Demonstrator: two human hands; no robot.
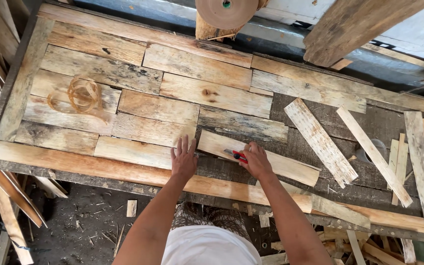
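My right hand (257, 161) is clenched around a small utility knife (236, 155) with a red body and a short metal tip that points left. The knife rests on a pale wooden slat (276, 163), a long thin piece with a rough, splintery grain, lighter than most of the wood around it, lying slightly askew so its right end sits nearer to me than its left. My left hand (184, 159) is released, fingers spread flat, pressing down just beside the slat's left end; whether my fingertips touch the slat itself I cannot tell.

The slat lies on a large panel (99, 68) pieced together from weathered boards in staggered rows, grey and tan, some with dark stains and a knot. A long pale frame strip (74, 164) runs along the panel's near edge, under my wrists. To the right the boards give out and a darker backing (320, 186) shows, with loose slats (320, 141) scattered across it at angles. On the far left of the panel lies a curled coil of thin strapping (80, 95). At the far edge, a brown roll of tape (226, 12) sits above the panel. Below the near edge, the dirt floor (84, 230) is littered with wood chips and offcuts, and more planks lean at the left.
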